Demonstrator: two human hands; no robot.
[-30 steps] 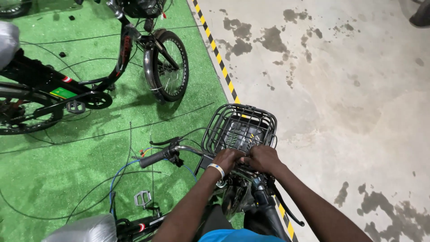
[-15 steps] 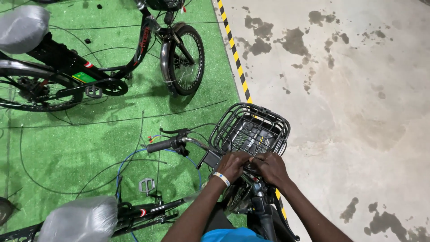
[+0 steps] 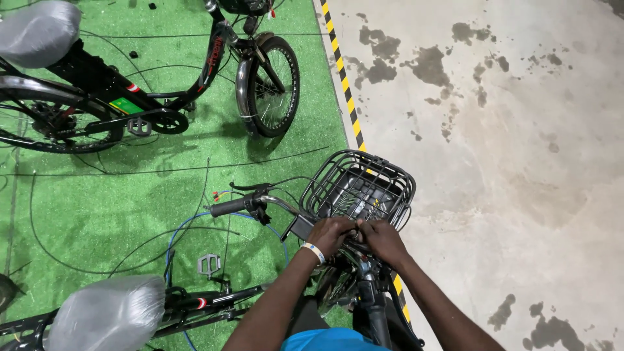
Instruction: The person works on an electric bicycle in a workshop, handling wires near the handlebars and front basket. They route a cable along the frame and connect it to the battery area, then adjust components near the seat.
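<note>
Hands: your left hand (image 3: 330,235) and right hand (image 3: 383,239) are meeting, fingers curling around the handlebar centre (image 3: 354,242), just behind the wire basket (image 3: 359,188). Risk: loose cables (image 3: 195,224) snagging, tipping the bicycle.

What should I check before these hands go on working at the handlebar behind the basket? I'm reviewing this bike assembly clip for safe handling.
1. Both hands on the work: left hand and right hand meet at the handlebar centre behind the wire basket. Ok.
2. What the fingers hold: hidden by the hands. Cannot tell.
3. Basket seated level: looks upright. Ok.
4. Left handlebar grip free of obstruction: ok.
5. Loose cables and a pedal on the green mat near the bike: trip risk. Not ok.
</note>
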